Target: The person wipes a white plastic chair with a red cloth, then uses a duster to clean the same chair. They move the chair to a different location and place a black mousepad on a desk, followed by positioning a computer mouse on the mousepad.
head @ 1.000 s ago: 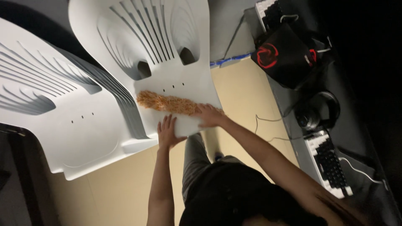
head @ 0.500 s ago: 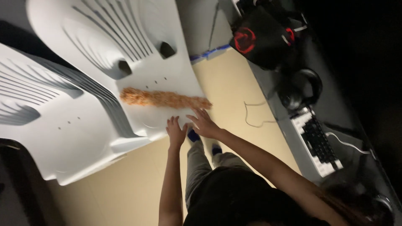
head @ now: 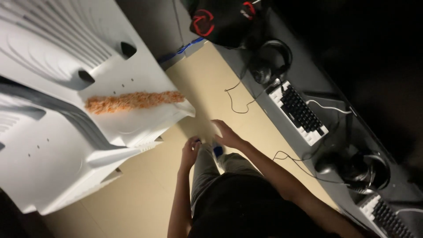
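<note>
A long strip of orange crumbly material (head: 132,101) lies across the seat of a white plastic chair (head: 145,128) at the left. My left hand (head: 190,150) hangs over the tan floor just off the chair's front corner, fingers loosely curled, motion-blurred, with nothing visible in it. My right hand (head: 227,134) is beside it to the right, fingers apart and holding nothing. Neither hand touches the chair. Below the hands are my grey trousers and a blue shoe tip (head: 217,151).
A second white chair (head: 48,172) nests beside the first at lower left. A dark desk along the right carries a keyboard (head: 299,112), headphones (head: 271,59), a mouse (head: 328,163) and a black-and-red bag (head: 220,20). Thin cables (head: 240,99) trail over the floor.
Both hands have come off the chair's front edge and drawn back toward my body. The view has swung, so the chairs sit further left and more of the desk shows.
</note>
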